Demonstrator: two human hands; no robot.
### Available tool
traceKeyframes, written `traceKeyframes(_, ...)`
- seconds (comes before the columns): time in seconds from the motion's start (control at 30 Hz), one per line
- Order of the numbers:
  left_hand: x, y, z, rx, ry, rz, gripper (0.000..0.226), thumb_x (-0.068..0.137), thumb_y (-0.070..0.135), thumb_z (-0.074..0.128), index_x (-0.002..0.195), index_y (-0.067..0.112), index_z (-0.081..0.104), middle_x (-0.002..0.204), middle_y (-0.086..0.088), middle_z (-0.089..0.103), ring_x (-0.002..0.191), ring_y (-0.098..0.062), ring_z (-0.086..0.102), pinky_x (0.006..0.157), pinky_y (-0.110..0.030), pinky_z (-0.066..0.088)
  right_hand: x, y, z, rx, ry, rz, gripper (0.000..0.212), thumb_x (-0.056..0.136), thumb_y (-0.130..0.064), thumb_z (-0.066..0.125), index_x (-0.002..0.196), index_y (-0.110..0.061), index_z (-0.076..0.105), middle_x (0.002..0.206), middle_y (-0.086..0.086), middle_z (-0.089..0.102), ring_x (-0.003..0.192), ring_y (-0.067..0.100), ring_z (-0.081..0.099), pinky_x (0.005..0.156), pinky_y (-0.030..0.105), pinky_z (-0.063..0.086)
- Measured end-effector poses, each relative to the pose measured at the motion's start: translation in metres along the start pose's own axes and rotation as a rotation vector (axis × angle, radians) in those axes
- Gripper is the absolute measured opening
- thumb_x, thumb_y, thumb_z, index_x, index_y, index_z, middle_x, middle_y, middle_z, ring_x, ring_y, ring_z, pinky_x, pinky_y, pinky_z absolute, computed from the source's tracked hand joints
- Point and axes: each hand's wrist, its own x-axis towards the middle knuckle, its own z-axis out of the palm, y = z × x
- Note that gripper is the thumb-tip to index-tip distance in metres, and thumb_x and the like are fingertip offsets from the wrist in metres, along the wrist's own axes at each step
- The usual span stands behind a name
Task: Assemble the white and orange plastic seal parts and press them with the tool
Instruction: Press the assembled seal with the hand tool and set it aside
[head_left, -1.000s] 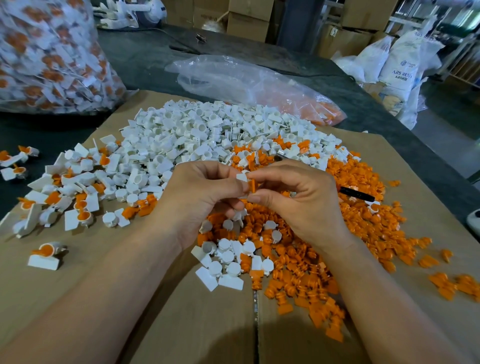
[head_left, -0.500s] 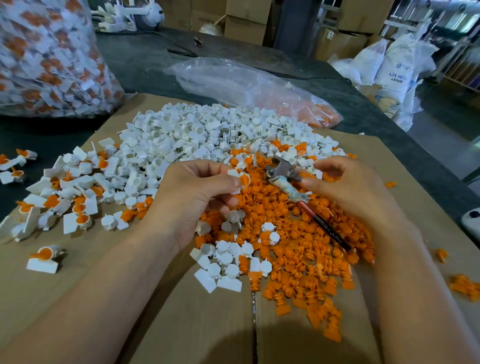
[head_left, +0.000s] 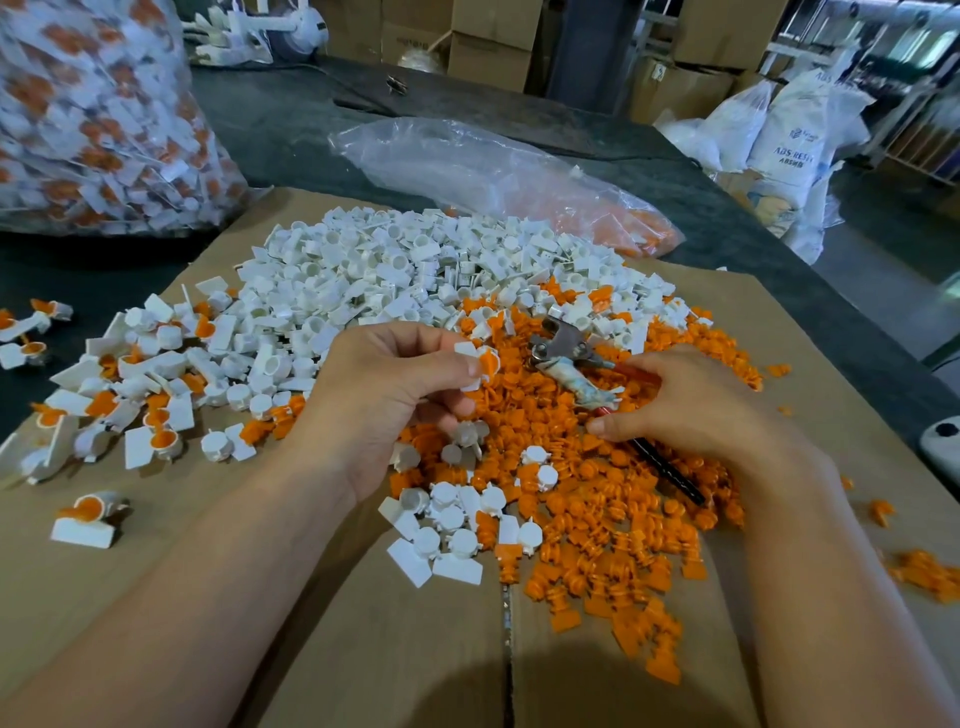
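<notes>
Seal (head_left: 480, 364) in hand: a white body fitted with an orange insert is pinched between the thumb and fingertips of the left hand (head_left: 395, 400), which is raised just above the parts piled at the middle of the surface (head_left: 285, 119). Just beside it, toward the right edge, the pressing tool (head_left: 563, 347) is gripped by the right hand (head_left: 691, 410). The fingers are curled over its handles and the thumb is tucked beneath. The metal head is seen over the orange parts (head_left: 597, 519), apart from the seal; whether it rests on them cannot be told. One handle is wrapped in pale tape; the other, dark, is shown jutting out below the hand toward the near edge. A heap of white parts (head_left: 389, 270) is spread behind the hands toward the far edge. Joined seals (head_left: 156, 400) are scattered toward the left edge. Everything is laid on a cardboard sheet (head_left: 260, 649) covering the near part of the dark surface. A bulging clear bag (head_left: 93, 114) of white-and-orange pieces is stood at the far left corner, and a slack plastic bag (head_left: 493, 176) holding some orange pieces is laid beyond the white heap. Cardboard boxes (head_left: 488, 47) and white sacks (head_left: 789, 140) are stacked past the far edge.
</notes>
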Motion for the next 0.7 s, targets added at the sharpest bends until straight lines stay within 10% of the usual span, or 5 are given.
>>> traceKeyframes(0.37,0.005,-0.004,-0.001,-0.073,0.030,0.041,0.015,0.073,-0.004,0.067,0.067,0.008,0.060,0.051,0.000,0.062,0.043,-0.010,0.058,0.039,-0.016,0.044,-0.017,-0.012,-0.012,0.365,0.424,-0.175,0.006,0.074,-0.018,0.058,0.079,-0.021,0.059,0.065,-0.009,0.050,0.060,0.009,0.044,0.052,0.014,0.031)
traceKeyframes(0.53,0.007,-0.007,0.001,-0.106,0.060,0.146,0.012,0.078,-0.002,0.064,0.073,0.008,0.060,0.055,0.002,0.064,0.050,-0.010,0.062,0.044,-0.017,0.047,-0.022,-0.021,-0.010,0.428,0.518,-0.272,0.008,0.086,-0.009,0.053,0.083,-0.005,0.059,0.072,0.010,0.058,0.058,0.018,0.045,0.055,0.031,0.036)
traceKeyframes(0.7,0.008,-0.009,0.004,-0.148,0.106,0.248,0.013,0.080,-0.001,0.061,0.074,0.010,0.058,0.056,0.003,0.064,0.054,-0.010,0.064,0.048,-0.017,0.049,-0.028,-0.031,-0.007,0.134,0.517,-0.415,0.024,0.088,-0.029,0.052,0.069,-0.030,0.037,0.064,-0.017,0.034,0.071,0.016,0.038,0.058,0.031,0.023)
